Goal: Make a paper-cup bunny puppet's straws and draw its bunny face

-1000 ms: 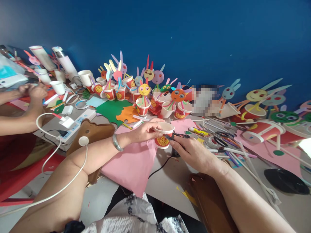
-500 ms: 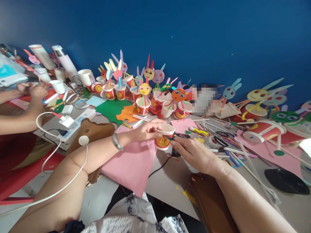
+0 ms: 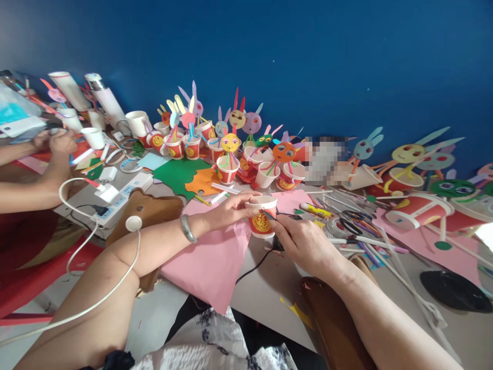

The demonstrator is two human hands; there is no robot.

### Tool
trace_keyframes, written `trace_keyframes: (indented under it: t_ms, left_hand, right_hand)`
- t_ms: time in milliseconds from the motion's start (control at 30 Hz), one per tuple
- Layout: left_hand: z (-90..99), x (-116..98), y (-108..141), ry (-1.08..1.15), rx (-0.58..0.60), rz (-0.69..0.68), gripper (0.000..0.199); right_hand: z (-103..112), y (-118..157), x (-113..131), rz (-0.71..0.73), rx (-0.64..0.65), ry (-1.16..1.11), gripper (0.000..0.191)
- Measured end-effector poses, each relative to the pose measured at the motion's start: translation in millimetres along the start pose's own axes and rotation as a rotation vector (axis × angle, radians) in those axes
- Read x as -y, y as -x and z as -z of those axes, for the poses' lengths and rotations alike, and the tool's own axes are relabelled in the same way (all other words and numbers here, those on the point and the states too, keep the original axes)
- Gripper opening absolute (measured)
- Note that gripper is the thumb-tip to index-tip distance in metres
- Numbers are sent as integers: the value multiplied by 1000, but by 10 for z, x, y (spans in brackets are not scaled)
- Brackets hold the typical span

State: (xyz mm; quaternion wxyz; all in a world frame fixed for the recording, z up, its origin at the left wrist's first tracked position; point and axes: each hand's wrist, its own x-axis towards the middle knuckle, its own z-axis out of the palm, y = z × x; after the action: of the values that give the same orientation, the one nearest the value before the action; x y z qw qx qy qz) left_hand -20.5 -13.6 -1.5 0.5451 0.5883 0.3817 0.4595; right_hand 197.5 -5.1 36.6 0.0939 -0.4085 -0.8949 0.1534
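Observation:
A red and white paper cup (image 3: 263, 224) with a yellow emblem is held upright by its rim in my left hand (image 3: 233, 209), above the table. My right hand (image 3: 306, 241) is closed on a dark, pointed tool (image 3: 269, 215), whose tip lies against the cup's front just below the rim. Most of the tool is hidden by my fingers, so its kind cannot be made out. Beneath my left forearm lies a pink sheet (image 3: 215, 257). Behind the cup stand several cups with paper rabbit figures, one with a yellow face (image 3: 230, 143).
Green paper (image 3: 175, 174), a power strip (image 3: 123, 198) and a brown cushion (image 3: 150, 216) lie left. Scissors (image 3: 350, 224), pens and a yellow cutter (image 3: 316, 209) are at right, with a black object (image 3: 454, 290) nearer. Another person's hands (image 3: 59, 144) work at far left.
The cup has turned and tipped slightly, so its emblem faces more to the front. My right hand has shifted slightly, and the tool's tip now sits against the cup nearer the rim.

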Motion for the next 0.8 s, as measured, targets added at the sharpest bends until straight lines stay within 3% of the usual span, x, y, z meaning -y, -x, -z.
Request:
trace_keyframes:
  t_ms: [633, 800]
  left_hand:
    - [-132, 88, 27, 139, -124, 47, 39]
    - [-179, 112, 41, 353, -108, 112, 38]
  right_hand:
    - [-6, -19, 41, -56, 41, -107, 40]
    - [-49, -19, 41, -60, 24, -113, 39]
